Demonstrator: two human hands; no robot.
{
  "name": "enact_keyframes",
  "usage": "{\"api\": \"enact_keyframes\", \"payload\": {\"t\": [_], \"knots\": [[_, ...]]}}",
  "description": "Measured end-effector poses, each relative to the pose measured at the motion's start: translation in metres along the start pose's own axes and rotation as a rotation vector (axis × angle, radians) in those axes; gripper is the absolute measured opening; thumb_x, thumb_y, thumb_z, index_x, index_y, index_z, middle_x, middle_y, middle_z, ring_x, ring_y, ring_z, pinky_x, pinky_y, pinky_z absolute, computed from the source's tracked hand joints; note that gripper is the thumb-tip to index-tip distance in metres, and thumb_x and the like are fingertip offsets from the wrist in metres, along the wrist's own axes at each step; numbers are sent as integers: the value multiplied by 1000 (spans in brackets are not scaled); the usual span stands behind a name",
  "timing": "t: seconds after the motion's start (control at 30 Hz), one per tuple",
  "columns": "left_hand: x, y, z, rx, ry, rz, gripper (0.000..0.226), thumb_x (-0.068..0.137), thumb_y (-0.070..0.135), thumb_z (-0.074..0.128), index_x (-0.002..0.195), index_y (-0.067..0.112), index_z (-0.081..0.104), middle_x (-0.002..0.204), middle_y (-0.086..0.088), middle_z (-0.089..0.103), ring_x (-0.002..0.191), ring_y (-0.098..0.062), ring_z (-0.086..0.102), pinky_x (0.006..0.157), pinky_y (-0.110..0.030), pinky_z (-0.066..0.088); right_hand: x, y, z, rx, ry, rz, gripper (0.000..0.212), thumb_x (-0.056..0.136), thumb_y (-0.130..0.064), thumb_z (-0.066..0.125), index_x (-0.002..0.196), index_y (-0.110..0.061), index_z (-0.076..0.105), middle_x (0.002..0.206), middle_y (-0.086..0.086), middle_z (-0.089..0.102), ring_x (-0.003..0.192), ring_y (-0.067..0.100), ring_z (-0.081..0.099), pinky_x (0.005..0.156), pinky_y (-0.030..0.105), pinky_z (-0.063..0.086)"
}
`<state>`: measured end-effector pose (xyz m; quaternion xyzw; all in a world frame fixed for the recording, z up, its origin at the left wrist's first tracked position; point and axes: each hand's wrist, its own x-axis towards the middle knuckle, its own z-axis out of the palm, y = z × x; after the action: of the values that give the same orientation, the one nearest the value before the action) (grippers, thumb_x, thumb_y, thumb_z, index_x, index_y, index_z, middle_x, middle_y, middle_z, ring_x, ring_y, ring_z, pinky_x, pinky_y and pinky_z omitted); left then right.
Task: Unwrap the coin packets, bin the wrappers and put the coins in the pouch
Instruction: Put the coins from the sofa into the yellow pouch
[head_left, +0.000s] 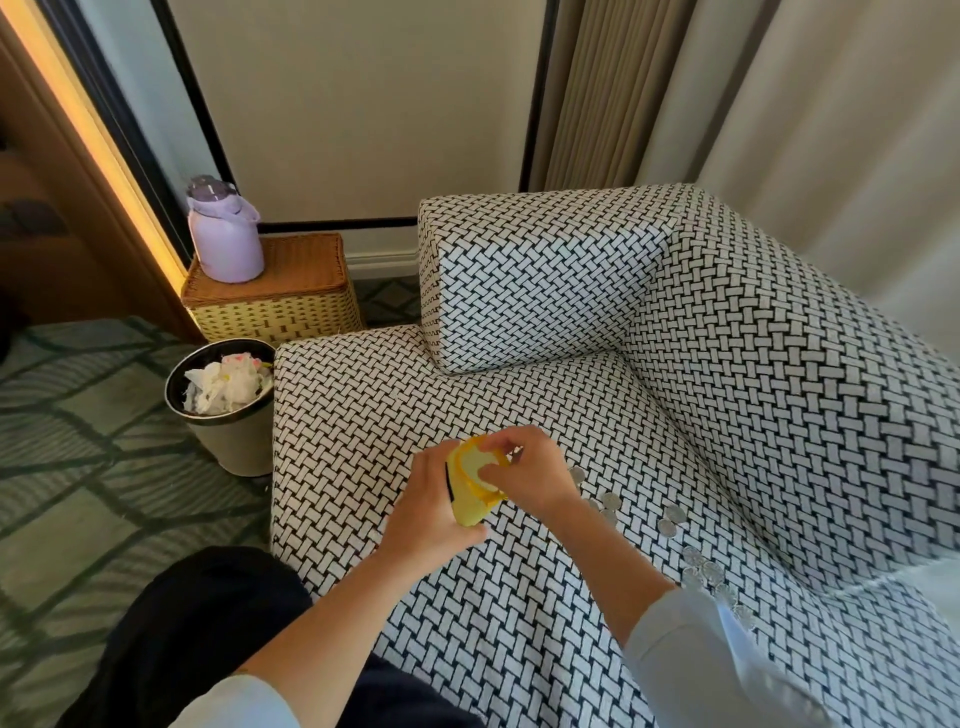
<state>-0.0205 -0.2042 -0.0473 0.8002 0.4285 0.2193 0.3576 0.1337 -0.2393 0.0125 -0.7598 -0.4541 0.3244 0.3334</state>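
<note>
Left hand (431, 512) grips pouch (470, 509); right hand (532, 475) pinches pouch mouth. Wrappers (223, 387) in bin (231, 447) left of hands: apparently done. Loose coins (670, 519) on sofa (519, 597) right of hands: unbagged.

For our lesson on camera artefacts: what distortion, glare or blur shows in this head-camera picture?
Head view: the wide lens bows the curtains near the edges; the lit strip at left glares warm yellow; the right sleeve is blurred and washed out; pouch and coins look sharper.
</note>
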Motion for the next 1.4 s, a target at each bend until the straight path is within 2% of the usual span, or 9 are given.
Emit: {"api": "enact_keyframes", "payload": {"t": [0.13,0.27,0.4,0.67,0.87,1.0,1.07,1.23,1.4], "knots": [[-7,11,-9,-70,10,48,98,60,33,86,135,35,23,123,19,24,110,-3,49,84,-16,44,-15,-4,-2,-45,94,-14,25,81,-9,65,90,-31,72,114,-7,50,57,6,53,47,18,47],[-11,21,-17,-64,-6,80,104,60,37,87,138,37,19,122,20,23,111,-5,50,86,-22,49,-29,-10,-6,22,-29,62,42,84,-7,52,117,-28,68,110,-2,62,72,19,66,62,27,57],[-5,40,-24,-40,-73,87,112,57,41,88,136,49,8,123,25,15,117,-7,44,92,-26,44,-37,-21,-12,75,-3,21,58,83,-1,46,135,-23,57,118,-1,65,64,3,56,50,13,47],[38,90,-30,104,-349,81,129,56,29,89,137,53,-9,134,22,4,119,-14,35,104,-44,43,-45,-30,-49,94,130,-31,52,81,1,49,123,-25,66,84,-9,64,60,5,53,49,17,40],[46,84,-3,18,-320,136,117,55,26,89,132,53,5,123,16,14,121,-3,21,99,-30,33,-48,-8,-55,173,216,-20,57,80,6,49,128,-22,63,103,-3,66,69,-5,55,49,5,41],[41,51,5,12,-231,101,109,55,29,89,128,52,11,113,21,12,115,-4,32,90,-22,35,-40,10,-36,250,237,14,55,85,2,47,127,-30,62,113,-8,67,63,3,63,62,36,60],[40,36,6,44,-195,31,111,56,26,88,134,46,11,118,18,12,111,-5,38,88,-23,36,-33,18,-28,274,248,55,45,91,-6,48,126,-30,62,112,-9,68,56,7,64,58,38,59],[48,23,7,59,-116,-42,104,54,21,90,132,37,23,120,9,24,100,-11,49,77,-28,42,-12,36,-21,119,134,215,43,90,-8,50,127,-27,59,118,-7,64,74,20,72,68,43,61],[47,8,14,148,-130,-23,109,55,29,88,142,33,22,134,4,25,114,-15,47,84,-28,43,2,47,-15,-320,-3,155,26,83,-8,49,96,-29,57,96,0,64,78,20,62,63,33,56]]}}
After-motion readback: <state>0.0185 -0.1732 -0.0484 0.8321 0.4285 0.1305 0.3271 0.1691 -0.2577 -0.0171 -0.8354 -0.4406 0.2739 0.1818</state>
